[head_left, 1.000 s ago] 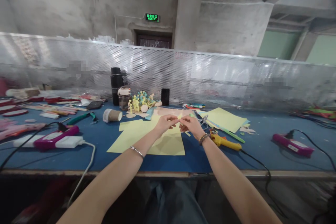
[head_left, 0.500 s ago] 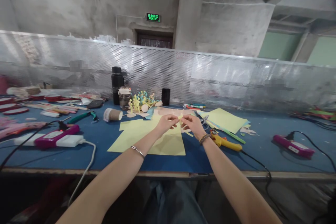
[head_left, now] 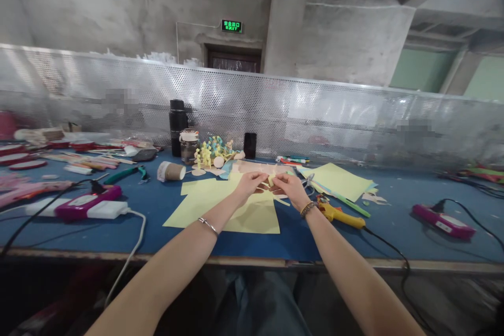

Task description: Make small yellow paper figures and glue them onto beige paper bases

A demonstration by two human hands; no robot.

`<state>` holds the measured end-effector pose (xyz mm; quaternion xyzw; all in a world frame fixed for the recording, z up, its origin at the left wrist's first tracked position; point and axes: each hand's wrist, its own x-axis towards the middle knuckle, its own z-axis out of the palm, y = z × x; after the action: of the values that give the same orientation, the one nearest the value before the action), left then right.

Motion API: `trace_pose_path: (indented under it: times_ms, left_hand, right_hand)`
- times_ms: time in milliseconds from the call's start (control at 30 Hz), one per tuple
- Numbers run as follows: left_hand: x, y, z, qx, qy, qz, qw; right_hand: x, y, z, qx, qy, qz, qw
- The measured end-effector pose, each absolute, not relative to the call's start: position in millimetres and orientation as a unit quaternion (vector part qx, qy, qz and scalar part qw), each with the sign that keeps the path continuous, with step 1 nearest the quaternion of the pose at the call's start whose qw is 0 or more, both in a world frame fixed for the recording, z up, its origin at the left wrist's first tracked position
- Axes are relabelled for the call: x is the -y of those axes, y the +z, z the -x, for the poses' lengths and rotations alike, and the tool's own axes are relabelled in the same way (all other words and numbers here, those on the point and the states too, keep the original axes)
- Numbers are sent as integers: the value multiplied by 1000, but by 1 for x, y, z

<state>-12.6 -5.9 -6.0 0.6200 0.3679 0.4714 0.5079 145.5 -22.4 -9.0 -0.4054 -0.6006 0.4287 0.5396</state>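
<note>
Left hand (head_left: 250, 185) and right hand (head_left: 285, 186), both half-closed, 2 fingertip pinches meeting on a small yellow paper scrap (head_left: 270, 180), held just above large yellow paper sheets (head_left: 255, 219) on a blue workbench (head_left: 366, 236).

**Small piece of yellow paper (head_left: 271, 180), held in both hands.**
Pinched at centre between left hand (head_left: 250, 185) and right hand (head_left: 285, 186), fingertips nearly meeting.

A paper scrap (head_left: 271, 181) sits between my fingers (head_left: 260, 178), above paper sheets (head_left: 236, 215) on the bench (head_left: 389, 220). Right of them lie scissors (head_left: 307, 180) and a glue gun (head_left: 342, 216); left, a paper cup (head_left: 171, 171); behind, a vacuum flask (head_left: 178, 126).
</note>
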Motion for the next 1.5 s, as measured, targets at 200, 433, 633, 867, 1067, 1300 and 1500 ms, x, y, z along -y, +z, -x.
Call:
trace_pose_path:
  times_ms: [200, 433, 633, 867, 1067, 1300, 1500]
  left_hand:
    - [8, -5, 12, -382, 459, -624, 504]
    - [10, -6, 11, -385, 465, -629, 490]
    - [8, -6, 10, -381, 471, -629, 487]
    - [8, -6, 8, -374, 463, -653, 468]
    - [11, -4, 5, -354, 465, -621, 522]
    - [8, -6, 3, -330, 475, -619, 531]
    - [2, -10, 4, -324, 482, -633, 512]
  right_hand:
    - [21, -10, -147, 588, 428, 397, 560]
    - [19, -11, -148, 591, 438, 386, 557]
    - [19, -12, -148, 606, 397, 414, 551]
    - [14, -14, -151, 626, 344, 427, 554]
    - [13, -13, -151, 630, 354, 414, 554]
    - [13, -13, -151, 621, 379, 403, 554]
    - [15, -11, -150, 611, 388, 405, 559]
